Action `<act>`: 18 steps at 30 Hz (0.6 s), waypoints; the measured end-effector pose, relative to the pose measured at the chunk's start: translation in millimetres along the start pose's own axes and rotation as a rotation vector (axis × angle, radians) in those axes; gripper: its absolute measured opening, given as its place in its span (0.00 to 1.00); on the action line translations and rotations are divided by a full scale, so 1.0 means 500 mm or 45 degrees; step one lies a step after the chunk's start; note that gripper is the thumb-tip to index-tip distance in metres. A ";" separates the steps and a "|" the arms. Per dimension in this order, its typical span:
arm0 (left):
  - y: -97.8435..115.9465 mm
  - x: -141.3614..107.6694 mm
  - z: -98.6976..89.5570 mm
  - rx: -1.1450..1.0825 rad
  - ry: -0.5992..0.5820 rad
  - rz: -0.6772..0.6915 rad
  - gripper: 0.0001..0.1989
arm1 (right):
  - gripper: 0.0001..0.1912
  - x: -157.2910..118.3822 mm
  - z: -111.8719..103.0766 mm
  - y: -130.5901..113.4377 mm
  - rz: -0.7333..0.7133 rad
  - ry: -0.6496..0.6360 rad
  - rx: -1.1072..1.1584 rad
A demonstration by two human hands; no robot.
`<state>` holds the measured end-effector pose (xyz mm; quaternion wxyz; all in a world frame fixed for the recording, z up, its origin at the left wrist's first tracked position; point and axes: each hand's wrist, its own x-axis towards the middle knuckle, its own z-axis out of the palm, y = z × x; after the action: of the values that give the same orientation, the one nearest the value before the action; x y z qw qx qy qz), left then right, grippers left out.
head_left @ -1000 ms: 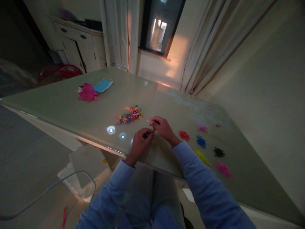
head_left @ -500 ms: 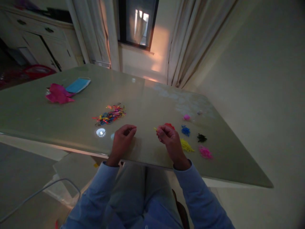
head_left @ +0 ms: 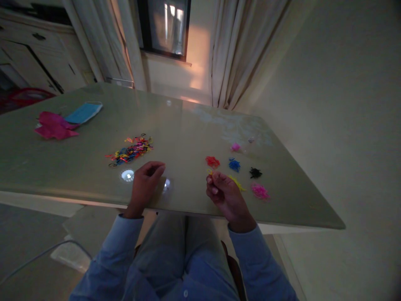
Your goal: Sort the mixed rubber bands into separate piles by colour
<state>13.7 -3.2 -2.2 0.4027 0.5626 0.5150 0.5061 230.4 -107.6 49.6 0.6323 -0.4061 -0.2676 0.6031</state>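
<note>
My right hand (head_left: 224,190) is closed in a pinch on a yellow rubber band (head_left: 210,172), its tip poking out past the fingers. That hand is just in front of a small pile of yellow rubber bands (head_left: 237,182) and partly covers it. My left hand (head_left: 147,179) rests near the table's front edge, thumb and fingers pressed together; whether anything small is between them cannot be made out. Beyond it to the left lies a mixed heap of coloured rubber bands (head_left: 131,150). Sorted piles of red bands (head_left: 212,162), blue bands (head_left: 234,164), black bands (head_left: 255,172) and pink bands (head_left: 260,191) lie around my right hand.
A pink ball-like item (head_left: 235,147) and a small clear piece (head_left: 251,140) lie behind the piles. At the far left are a crumpled pink cloth or wrapper (head_left: 56,126) and a blue face mask (head_left: 84,113). The glossy table (head_left: 181,138) reflects light.
My right hand has turned a little and shifted off the yellow pile's front, still pinching the yellow band; the red pile now shows fully. The view has swung right, and my hands are farther apart.
</note>
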 end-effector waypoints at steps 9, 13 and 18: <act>0.005 -0.001 0.000 0.067 0.018 -0.005 0.15 | 0.15 -0.031 -0.049 -0.012 -0.063 0.133 -0.046; 0.007 -0.002 -0.002 0.111 0.031 -0.019 0.15 | 0.16 -0.038 -0.128 -0.033 -0.343 0.495 -0.606; 0.007 -0.002 -0.002 0.137 0.032 -0.030 0.15 | 0.14 -0.046 -0.214 -0.063 -0.592 0.731 -1.470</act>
<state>13.4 -4.7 1.4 0.3712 0.5709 0.5529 0.4802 333.4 -148.9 22.9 0.4734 -0.7540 -0.4483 0.0807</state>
